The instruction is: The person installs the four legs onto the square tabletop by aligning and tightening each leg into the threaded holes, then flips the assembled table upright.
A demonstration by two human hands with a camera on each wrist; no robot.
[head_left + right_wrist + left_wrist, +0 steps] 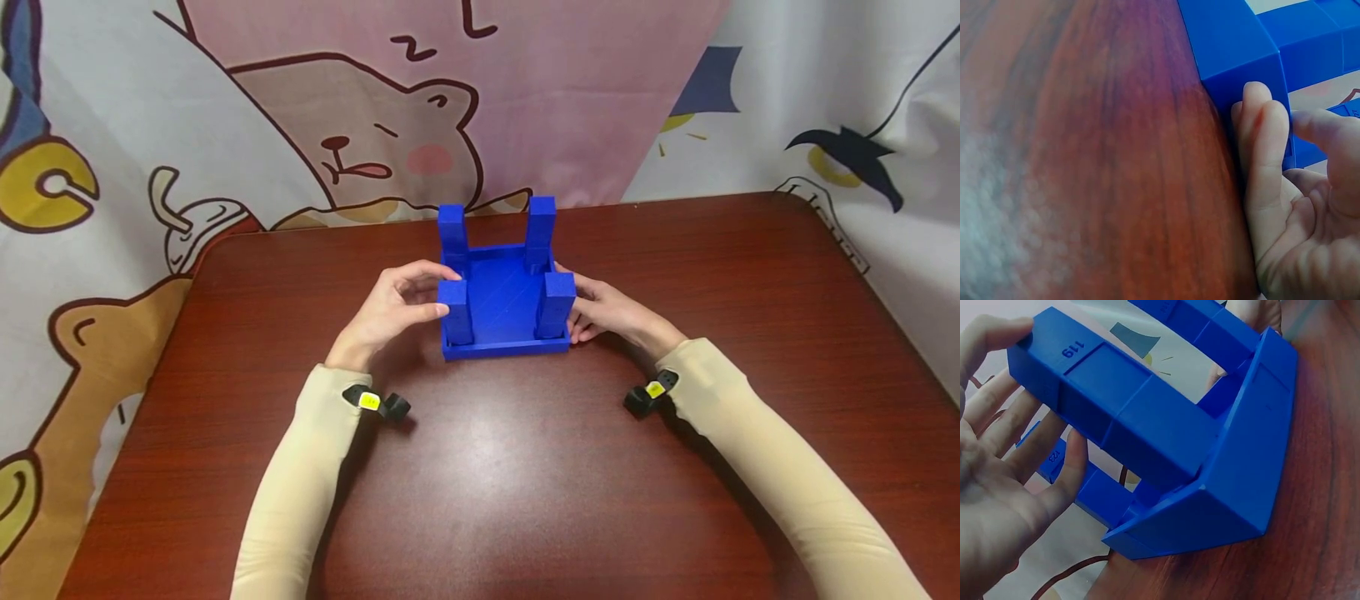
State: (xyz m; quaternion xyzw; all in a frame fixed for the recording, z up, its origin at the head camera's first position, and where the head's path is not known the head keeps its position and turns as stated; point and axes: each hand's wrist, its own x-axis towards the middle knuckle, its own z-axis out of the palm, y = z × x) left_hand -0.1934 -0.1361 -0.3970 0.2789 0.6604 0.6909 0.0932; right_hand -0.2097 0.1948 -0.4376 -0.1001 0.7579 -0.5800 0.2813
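A blue square tray-like base [504,348] with a low rim rests on the table, an upright block-like post in each corner. My left hand [386,308] holds the near left post [455,312] near its top, thumb on one side and fingers on another. In the left wrist view this post [1122,394] bears the number 119. At the right side, my right hand [603,312] grips the base beside the near right post [555,304]. The right wrist view shows fingers [1267,150] against the base's outer wall [1229,81], with the thumb across its rim.
The far left post [452,233] and far right post [540,229] stand at the back of the base. Under everything lies a dark red wooden table [495,483]. A curtain [570,100] with cartoon prints hangs behind the table's far edge.
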